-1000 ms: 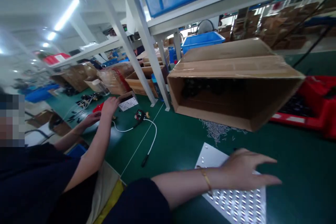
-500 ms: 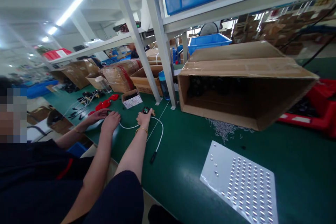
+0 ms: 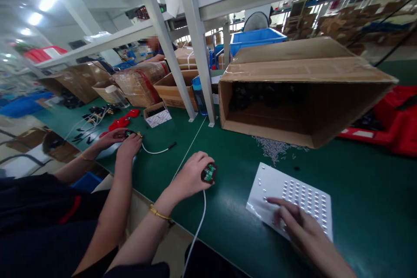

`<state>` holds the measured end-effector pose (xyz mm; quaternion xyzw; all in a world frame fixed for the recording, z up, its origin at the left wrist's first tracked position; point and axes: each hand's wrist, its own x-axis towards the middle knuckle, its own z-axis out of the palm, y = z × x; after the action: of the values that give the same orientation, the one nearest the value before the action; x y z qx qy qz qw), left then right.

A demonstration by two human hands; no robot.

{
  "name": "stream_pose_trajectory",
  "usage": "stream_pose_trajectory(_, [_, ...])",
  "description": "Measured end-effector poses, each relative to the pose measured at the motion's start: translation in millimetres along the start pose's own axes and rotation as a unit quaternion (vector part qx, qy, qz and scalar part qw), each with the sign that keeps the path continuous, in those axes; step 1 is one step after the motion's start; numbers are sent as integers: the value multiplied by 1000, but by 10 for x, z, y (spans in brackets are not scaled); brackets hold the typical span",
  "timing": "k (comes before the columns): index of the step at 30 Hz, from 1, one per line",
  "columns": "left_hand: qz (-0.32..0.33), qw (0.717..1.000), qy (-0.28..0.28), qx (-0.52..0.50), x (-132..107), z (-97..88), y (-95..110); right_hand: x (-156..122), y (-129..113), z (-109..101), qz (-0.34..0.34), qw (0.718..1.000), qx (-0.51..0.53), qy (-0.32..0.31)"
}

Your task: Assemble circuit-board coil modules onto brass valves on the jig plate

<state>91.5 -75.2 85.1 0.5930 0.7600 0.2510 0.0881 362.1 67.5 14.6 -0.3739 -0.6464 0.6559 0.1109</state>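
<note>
The left hand (image 3: 190, 178) pinches a small black, green-faced round part (image 3: 209, 173) at its curled fingertips; the right hand (image 3: 301, 228) rests loosely spread fingers on a white dimpled tray (image 3: 312, 193).

This was a factory assembly line: a long green surface (image 3: 228, 226), steel shelving (image 3: 195, 39), cardboard cartons (image 3: 306, 74) and blue bins (image 3: 257, 37) at twelve o'clock.

Left hand (image 3: 190, 179): clasps small part (image 3: 209, 173) with white cable (image 3: 202, 213), near centre.
Right hand (image 3: 298, 226): rests on perforated plate (image 3: 308, 195), green table (image 3: 233, 219).
</note>
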Motion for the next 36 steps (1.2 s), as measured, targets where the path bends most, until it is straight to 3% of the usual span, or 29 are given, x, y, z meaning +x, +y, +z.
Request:
stream_pose_trajectory(2, [34,997,-67,-21,9,159,238,140,-167,336,10,996,73,-49])
stream_pose_trajectory(4, [58,991,-109,-51,35,345,392,261,-285,543,25,985,140,-97])
stream_pose_trajectory(6, [82,986,-112,-91,43,530,449,314,-313,596,27,980,172,-100])
stream_pose_trajectory(8, [84,985,-70,-133,24,704,439,288,-262,543,31,979,188,-71])
stream_pose_trajectory(11, [-2,983,6,-183,-39,944,430,178,-124,426,45,972,230,-21])
stream_pose_trajectory(14, [-107,964,-15,-243,-101,1158,555,90,-27,393,41,964,262,8])
stream_pose_trajectory(16, [-158,947,-7,-281,-125,1284,681,51,-9,396,35,965,261,-3])
stream_pose_trajectory(18, [-192,925,39,-326,-131,1381,768,6,-9,367,38,966,255,-31])
stream_pose_trajectory(21, [-213,875,69,-429,-119,1420,726,-93,26,197,52,963,263,-29])
stream_pose_trajectory(24, [-184,844,17,-503,-88,1320,536,-193,146,-87,75,964,254,26])
stream_pose_trajectory(27, [-137,853,-53,-501,-53,1206,408,-213,275,-368,101,974,199,45])
stream_pose_trajectory(31, [-120,860,-62,-492,-63,1252,468,-114,254,-588,110,988,79,73])
stream_pose_trajectory(34, [-116,865,-44,-487,-110,1383,569,-72,83,-547,46,996,1,79])
stream_pose_trajectory(36, [-110,876,-34,-468,-137,1452,623,-81,-34,-414,-17,998,-23,50])
